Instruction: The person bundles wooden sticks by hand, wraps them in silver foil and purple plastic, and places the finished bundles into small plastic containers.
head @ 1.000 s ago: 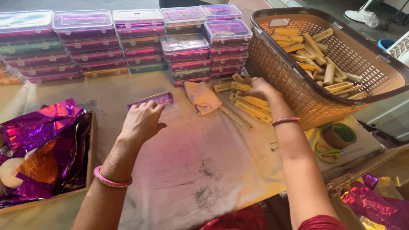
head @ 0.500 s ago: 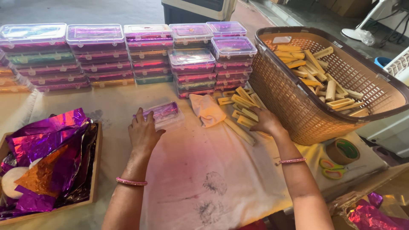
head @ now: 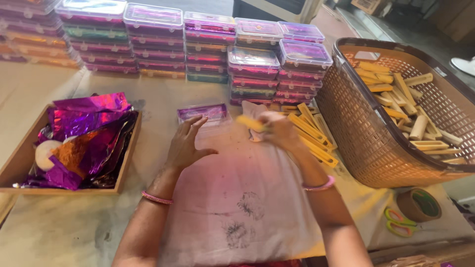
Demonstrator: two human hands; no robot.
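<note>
My left hand rests open on the table, fingertips touching a small clear plastic box with purple foil inside. My right hand is blurred and closed on a yellow stick, just above a peach cloth. Right of that hand lies a pile of yellow sticks. A pink-stained white cloth covers the table in front of me, between my forearms.
A brown woven basket with several yellow sticks stands at the right. Stacks of clear lidded boxes line the back. A wooden tray with purple and orange foil sits left. A tape roll and scissors lie lower right.
My right hand has left the pile of sticks and moved left with one yellow stick in it. My left hand stays by the small box. The camera has come nearer.
</note>
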